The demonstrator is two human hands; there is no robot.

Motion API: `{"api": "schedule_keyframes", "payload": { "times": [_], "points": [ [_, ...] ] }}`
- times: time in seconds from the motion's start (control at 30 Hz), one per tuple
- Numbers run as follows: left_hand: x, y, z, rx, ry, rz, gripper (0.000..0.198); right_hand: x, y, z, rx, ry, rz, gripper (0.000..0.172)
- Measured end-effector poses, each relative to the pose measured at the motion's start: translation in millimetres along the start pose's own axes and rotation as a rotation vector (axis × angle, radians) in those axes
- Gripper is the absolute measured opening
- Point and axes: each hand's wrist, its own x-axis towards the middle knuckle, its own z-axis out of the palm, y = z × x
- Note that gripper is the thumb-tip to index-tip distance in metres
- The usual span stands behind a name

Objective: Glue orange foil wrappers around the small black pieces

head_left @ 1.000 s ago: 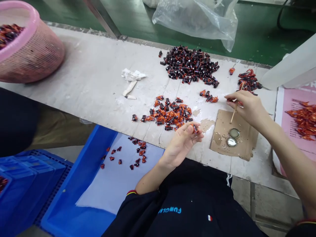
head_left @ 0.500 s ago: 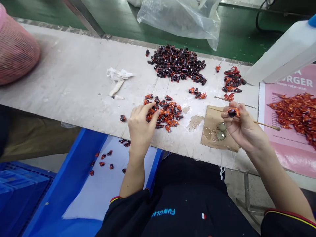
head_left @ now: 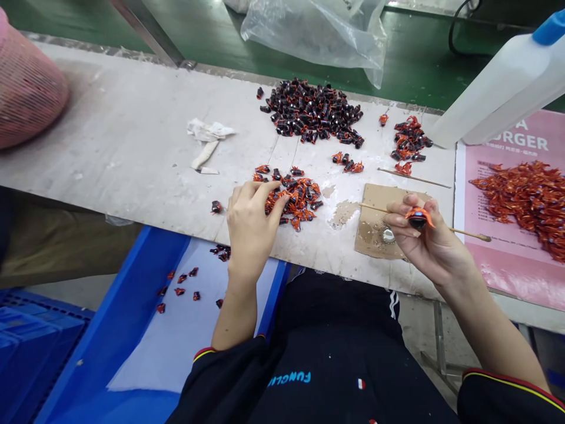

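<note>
My left hand reaches over a heap of small orange-and-black plastic parts. Its thumb and forefinger are apart, with parts of the heap showing between them; whether a fingertip touches one is unclear. In my right hand, raised above the table's front edge, is one part with a dark round end and orange prongs. A thin wooden stick also lies across that hand, poking out on both sides. Below it is a piece of brown cardboard with a shiny metal cap, partly hidden by my fingers.
A large pile of dark parts lies at the back. On the right are a pink sheet with orange pieces, and a white jug. A crumpled tissue, pink basket and blue bin are leftward.
My right hand has tilted its part, so more orange shows, and it covers more of the cardboard and caps. My left hand stays over the heap. The whole view has shifted slightly.
</note>
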Motion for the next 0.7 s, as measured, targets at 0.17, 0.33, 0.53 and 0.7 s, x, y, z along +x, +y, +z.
{"api": "schedule_keyframes", "payload": {
  "times": [0.17, 0.33, 0.53, 0.7],
  "points": [
    [-4.5, 25.9, -14.1, -0.232, 0.202, 0.156, 0.013, -3.3, 2.3, 2.8, -0.020, -0.072, -0.048, 0.028],
    [-14.2, 63.6, -18.4, -0.710, 0.108, 0.363, 0.029, -13.7, 11.2, 7.1, -0.234, -0.090, -0.264, 0.017],
    [-19.5, 84.5, -7.5, -1.064, -0.025, 0.344, 0.022, -21.6, 19.9, 18.1, -0.476, -0.133, -0.528, 0.018],
    [-19.8, 81.2, -3.8, -1.293, -0.079, 0.174, 0.026, -20.9, 20.7, 17.1, -0.564, -0.165, -0.625, 0.026]
  ]
}}
